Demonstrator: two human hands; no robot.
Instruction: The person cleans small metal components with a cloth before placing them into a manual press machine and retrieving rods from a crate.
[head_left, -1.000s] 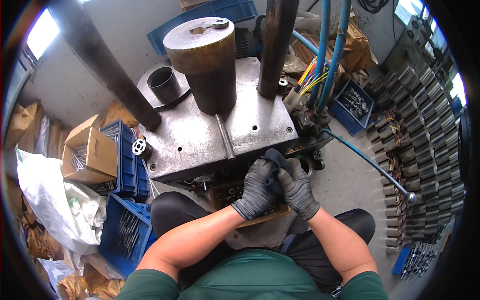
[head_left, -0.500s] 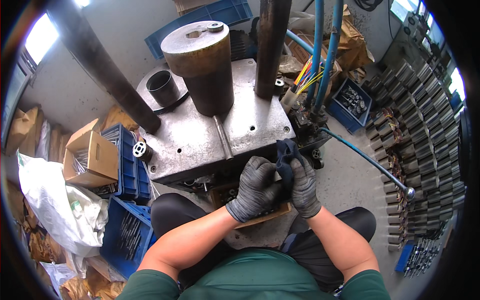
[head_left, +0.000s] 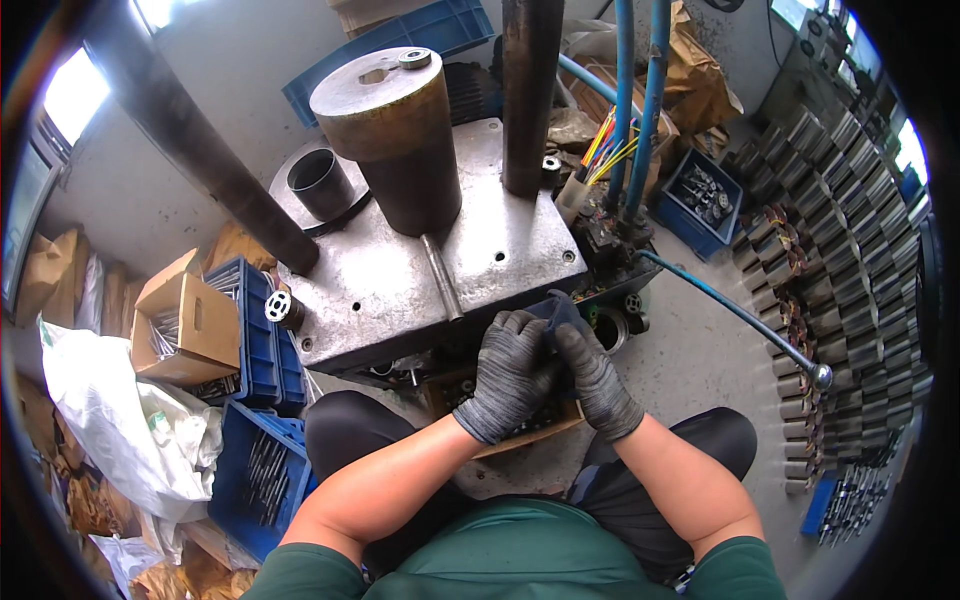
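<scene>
Both gloved hands have drawn in closer together since half a second ago, and the dark piece that stood up between the fingers then now lies lower, tucked against the edge of the press table.

Largest in view is the steel press table (head_left: 400,290), grey and scuffed, with a groove running down its middle. On it stands a thick brown steel cylinder (head_left: 395,140), and a slimmer dark column (head_left: 530,90) rises just right of that. A short black sleeve (head_left: 320,183) sits on a round plate at the table's far left corner. Two blue hoses (head_left: 640,100) drop behind the table, with a bundle of coloured wires beside them. A long blue lever (head_left: 740,315) with a ball end reaches out to the right. Rows of grey metal cores (head_left: 850,260) line the floor on the right. On the left are blue crates (head_left: 255,320), an open cardboard box (head_left: 185,325) and a white sack (head_left: 120,420).

The left hand (head_left: 508,375), in a grey knit glove, is curled with fingers closed round the left side of a small dark blue-black part (head_left: 558,308). The right hand (head_left: 597,380), gloved alike, has its fingers folded over the part's right side. The part sits between the two sets of fingertips, just at the table's near edge, above a shallow wooden tray (head_left: 520,435) on the person's lap.
</scene>
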